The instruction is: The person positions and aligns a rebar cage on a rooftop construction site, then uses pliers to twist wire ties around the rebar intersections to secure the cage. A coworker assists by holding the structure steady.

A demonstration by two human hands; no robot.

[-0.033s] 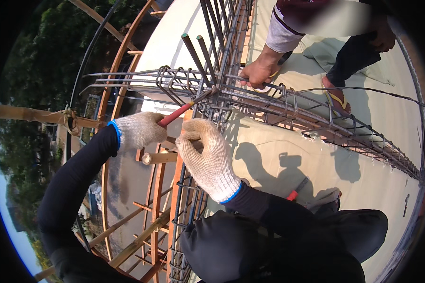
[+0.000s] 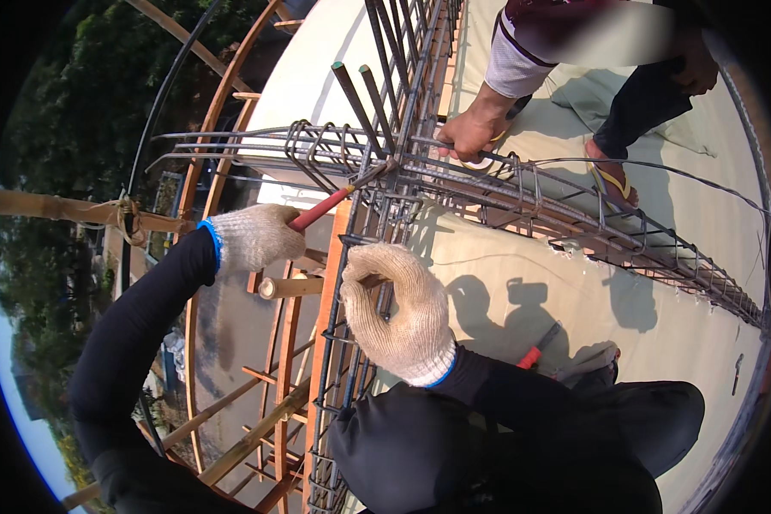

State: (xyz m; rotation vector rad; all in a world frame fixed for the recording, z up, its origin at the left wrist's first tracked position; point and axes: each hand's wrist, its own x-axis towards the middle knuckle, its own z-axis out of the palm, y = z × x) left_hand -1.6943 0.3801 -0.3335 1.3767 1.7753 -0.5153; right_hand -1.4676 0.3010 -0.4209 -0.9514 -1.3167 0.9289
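Note:
My left hand (image 2: 255, 237), in a knitted white glove with a blue cuff edge, is closed around the red handle of a metal-headed tool (image 2: 321, 208). The tool's narrow head reaches up to the crossing of the rebar cages (image 2: 392, 167); its exact kind is unclear. My right hand (image 2: 400, 313), gloved alike, hovers over the near rebar cage (image 2: 338, 360) with thumb and fingers curled into a ring. Anything pinched at its fingertips is too small to see. Across the crossing, another person's bare hand (image 2: 469, 134) rests on the bars of the right-hand cage (image 2: 557, 201).
Upright rebars (image 2: 355, 107) with green tips rise beside the crossing. Bamboo and timber scaffolding (image 2: 283, 287) drops away at the left edge. Behind me on the pale sheeting (image 2: 488, 257) lies a red-handled tool (image 2: 535, 349). The other person's sandalled foot (image 2: 615, 184) stands beyond the cage.
My right hand has shifted right and slightly toward me, away from the tool. My left hand and the tool stay nearly in place, as does the other person's hand.

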